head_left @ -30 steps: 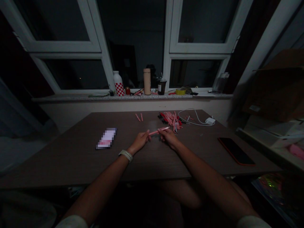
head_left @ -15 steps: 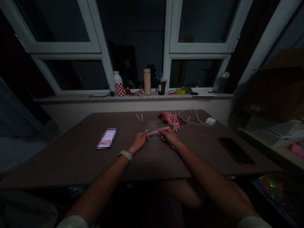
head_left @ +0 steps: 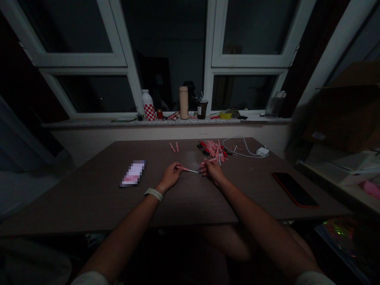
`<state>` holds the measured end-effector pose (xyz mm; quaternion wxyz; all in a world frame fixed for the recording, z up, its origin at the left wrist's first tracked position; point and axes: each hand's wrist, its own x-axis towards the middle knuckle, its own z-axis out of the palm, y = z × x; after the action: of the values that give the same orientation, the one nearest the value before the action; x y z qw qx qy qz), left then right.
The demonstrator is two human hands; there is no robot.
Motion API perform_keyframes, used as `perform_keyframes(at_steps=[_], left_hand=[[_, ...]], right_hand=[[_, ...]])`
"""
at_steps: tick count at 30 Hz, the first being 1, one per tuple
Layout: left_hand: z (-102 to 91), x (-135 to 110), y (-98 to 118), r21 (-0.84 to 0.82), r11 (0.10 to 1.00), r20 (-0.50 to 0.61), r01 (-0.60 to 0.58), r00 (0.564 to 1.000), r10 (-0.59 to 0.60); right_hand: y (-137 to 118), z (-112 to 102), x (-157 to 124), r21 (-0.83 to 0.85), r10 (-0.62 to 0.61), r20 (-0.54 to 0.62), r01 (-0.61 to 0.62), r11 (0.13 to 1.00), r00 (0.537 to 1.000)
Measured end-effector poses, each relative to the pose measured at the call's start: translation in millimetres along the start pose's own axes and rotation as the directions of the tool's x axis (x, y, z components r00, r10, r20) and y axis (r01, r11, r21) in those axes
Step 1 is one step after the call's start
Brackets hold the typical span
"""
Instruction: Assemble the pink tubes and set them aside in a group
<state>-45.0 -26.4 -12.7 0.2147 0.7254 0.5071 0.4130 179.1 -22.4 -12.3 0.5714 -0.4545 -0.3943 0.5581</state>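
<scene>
My left hand [head_left: 171, 175], with a white watch on the wrist, is closed on a thin pen refill [head_left: 190, 170] whose pale tip points right. My right hand [head_left: 211, 170] is closed on a pink pen barrel [head_left: 208, 160] just to the right of that tip. The two pieces are apart. Both hands hover over the middle of the brown table [head_left: 89, 198]. A heap of pink and red pens [head_left: 214, 148] lies just behind my right hand. Two loose pink pieces [head_left: 174, 147] lie further back.
A blurred flat packet [head_left: 133, 173] lies left of my hands. A dark phone [head_left: 294, 189] sits at the right, a white charger with cable [head_left: 262, 151] behind it. On the windowsill stand a checked bottle [head_left: 148, 104], a tan flask [head_left: 183, 102] and a dark cup [head_left: 202, 109].
The pen was whole between both hands; now it is pulled apart, the refill staying in my left hand and the pink barrel in my right.
</scene>
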Motion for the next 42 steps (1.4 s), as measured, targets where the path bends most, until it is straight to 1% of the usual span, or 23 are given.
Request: perform_keyframes(at_steps=[3,6,11,14,16,18,20,21,25,27,29,31,37,39,42], left_hand=[[-0.3,0.5,-3.3,0.045,0.999,0.004,-0.03,1.0,0.03],[0.6,1.3,-7.5,0.081,0.994,-0.012,-0.068,0.998,0.07],[2.2,2.2,-11.1,0.076,0.993,-0.047,-0.088,0.995,0.091],[1.2,1.6,-7.8,0.045,0.997,-0.068,-0.055,0.996,0.058],[-0.2,0.8,-3.3,0.002,1.0,-0.076,-0.025,0.997,0.025],[-2.0,-0.2,2.0,-0.04,0.999,-0.087,-0.006,0.996,0.003],[-3.5,-1.2,6.5,-0.057,0.998,-0.102,-0.002,0.995,-0.004],[-4.1,-1.6,8.2,-0.062,0.998,-0.106,-0.002,0.994,-0.005],[-4.6,-2.4,8.9,-0.062,0.998,-0.114,0.006,0.993,-0.013],[-3.9,-2.3,6.2,-0.034,0.999,-0.114,0.012,0.993,-0.016],[-2.7,-2.0,2.7,-0.004,1.0,-0.1,0.012,0.995,-0.013],[-1.5,-1.5,-0.4,0.014,1.0,-0.084,0.012,0.996,-0.01],[0.5,0.2,-5.0,0.008,1.0,-0.103,0.01,0.995,-0.009],[0.8,1.4,-5.9,-0.018,1.0,-0.11,0.026,0.994,-0.028],[1.1,3.9,-7.3,-0.066,0.996,-0.121,0.054,0.991,-0.062]], right_hand=[[-1.8,0.0,-1.4,-0.069,0.016,-0.033,-0.018,0.997,0.999],[0.2,-0.4,-0.9,-0.168,-0.005,-0.037,-0.001,0.986,0.999],[11.1,-4.1,4.3,-0.284,-0.085,-0.003,0.081,0.955,0.996],[14.1,-7.7,4.8,-0.39,-0.138,0.012,0.132,0.911,0.99],[11.8,-9.3,2.1,-0.51,-0.159,0.03,0.152,0.847,0.987],[7.0,-9.7,-2.4,-0.639,-0.176,0.061,0.174,0.75,0.983],[2.0,-9.2,-6.9,-0.725,-0.19,0.086,0.192,0.661,0.978],[0.1,-8.7,-8.6,-0.75,-0.192,0.093,0.196,0.631,0.977],[-2.7,-7.5,-10.8,-0.804,-0.186,0.093,0.184,0.566,0.978],[-2.8,-7.6,-10.7,-0.839,-0.223,0.08,0.187,0.511,0.971],[-3.7,-7.6,-11.6,-0.879,-0.268,0.092,0.205,0.431,0.959],[-5.7,-7.1,-14.1,-0.914,-0.279,0.128,0.222,0.34,0.952],[-11.5,-1.5,-26.8,-0.971,-0.235,0.21,0.23,0.062,0.949],[-12.2,0.7,-30.8,-0.971,-0.226,0.236,0.238,-0.017,0.945],[-12.9,3.3,-35.2,-0.952,-0.186,0.299,0.281,-0.12,0.936]])
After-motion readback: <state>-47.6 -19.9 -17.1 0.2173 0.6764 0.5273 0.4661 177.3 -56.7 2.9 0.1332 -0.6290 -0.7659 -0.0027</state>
